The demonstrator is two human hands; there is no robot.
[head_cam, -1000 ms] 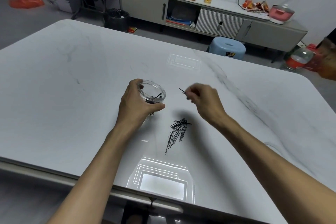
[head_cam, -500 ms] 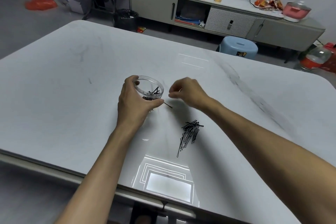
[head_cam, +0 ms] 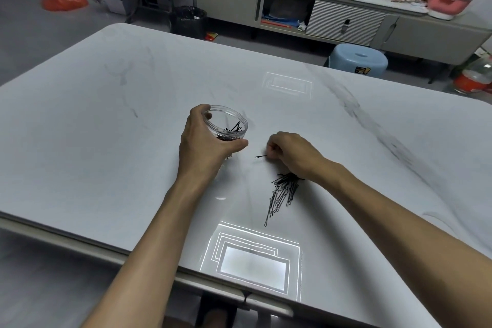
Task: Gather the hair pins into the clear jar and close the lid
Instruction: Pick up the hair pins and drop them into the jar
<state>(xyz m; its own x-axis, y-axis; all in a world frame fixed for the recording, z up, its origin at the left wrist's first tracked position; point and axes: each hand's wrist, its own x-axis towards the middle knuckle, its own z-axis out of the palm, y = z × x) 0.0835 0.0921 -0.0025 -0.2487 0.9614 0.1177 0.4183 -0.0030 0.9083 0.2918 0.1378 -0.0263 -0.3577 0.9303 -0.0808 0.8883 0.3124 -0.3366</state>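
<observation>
The left hand [head_cam: 205,145] is wrapped around the clear jar [head_cam: 226,125], holding it upright on the tabletop [head_cam: 106,141] with a few hair pins already inside. At about three o'clock from the jar, the right hand [head_cam: 290,154] is curled, its fingertips pinching a single pin [head_cam: 261,156] that pokes out toward the jar, low over the surface. The main pile of hair pins [head_cam: 283,192] lies near six o'clock from that hand, partly under the wrist.

The pinch looks light and the pin is thin, so it could slip or twist out before it clears the rim, or strike the rim's edge and bounce onto the tabletop. The right wrist sits so close over the pile that lifting away could drag and scatter pins.

No lid is in view anywhere. The pins in the jar cannot be counted through the wall and the fingers covering it, and the pile's top end is hidden by the wrist.
</observation>
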